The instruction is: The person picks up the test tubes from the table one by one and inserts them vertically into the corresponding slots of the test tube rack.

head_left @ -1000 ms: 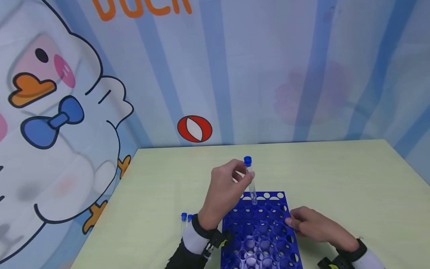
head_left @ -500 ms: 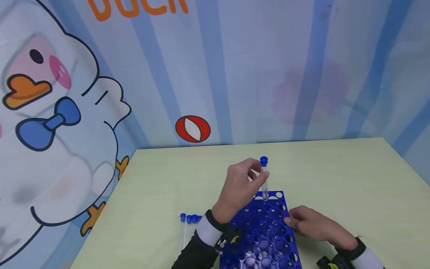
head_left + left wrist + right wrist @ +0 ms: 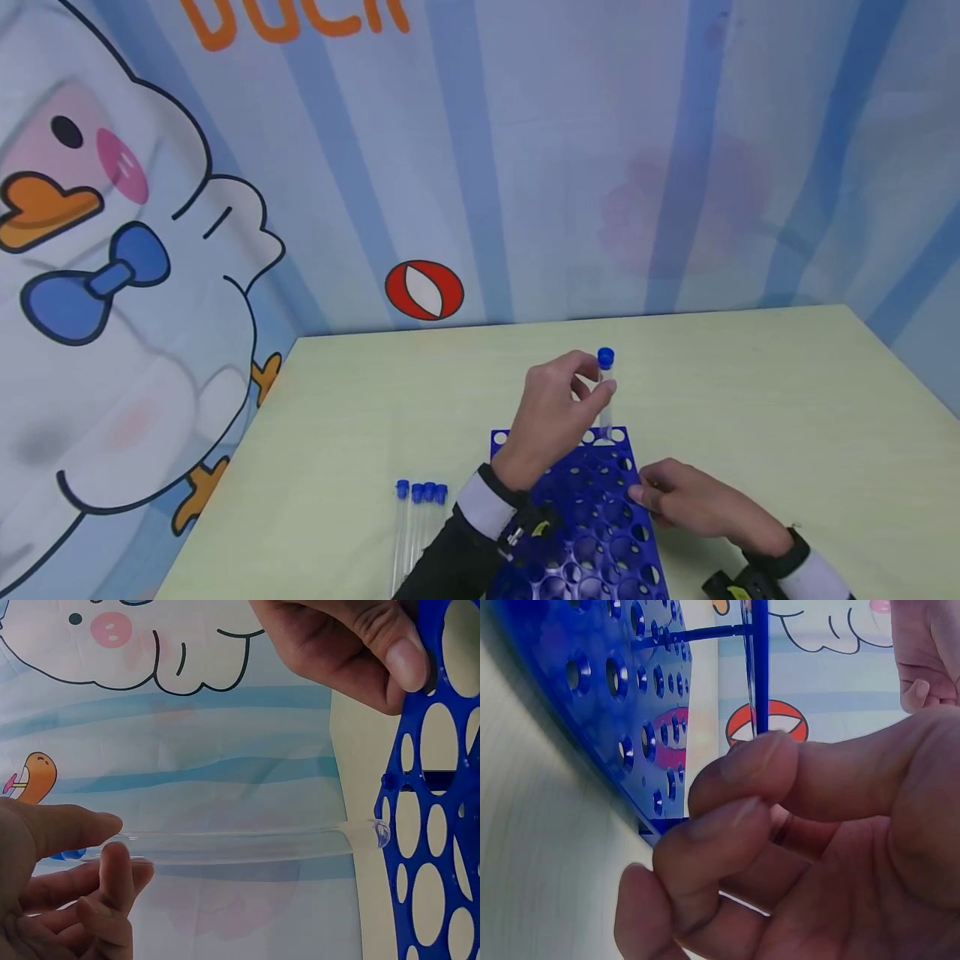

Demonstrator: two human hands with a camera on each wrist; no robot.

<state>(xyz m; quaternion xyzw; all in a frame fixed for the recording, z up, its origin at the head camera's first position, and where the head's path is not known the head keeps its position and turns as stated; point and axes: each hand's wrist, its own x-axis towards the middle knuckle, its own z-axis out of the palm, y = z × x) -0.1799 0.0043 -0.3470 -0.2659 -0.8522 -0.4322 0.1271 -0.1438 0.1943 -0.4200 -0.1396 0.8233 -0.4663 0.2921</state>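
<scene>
Left hand [image 3: 555, 408] pinches a clear tube [image 3: 606, 400] high up, just under its blue cap [image 3: 606, 358], thumb and fingers curled round the smooth, thin shaft. Tube upright; its rounded bottom sits at a hole in the far row of the rack [image 3: 592, 517], straight below the pinch (how deep, cannot tell). Rack is blue hard plastic, flat top punched with round holes. Right hand [image 3: 690, 500] grips the rack's right edge, fingers curled against it, near and right of the pinch. Four spare tubes [image 3: 416, 525], clear with blue caps, lie side by side on the pale matte table [image 3: 750, 400], left of the left wrist.
</scene>
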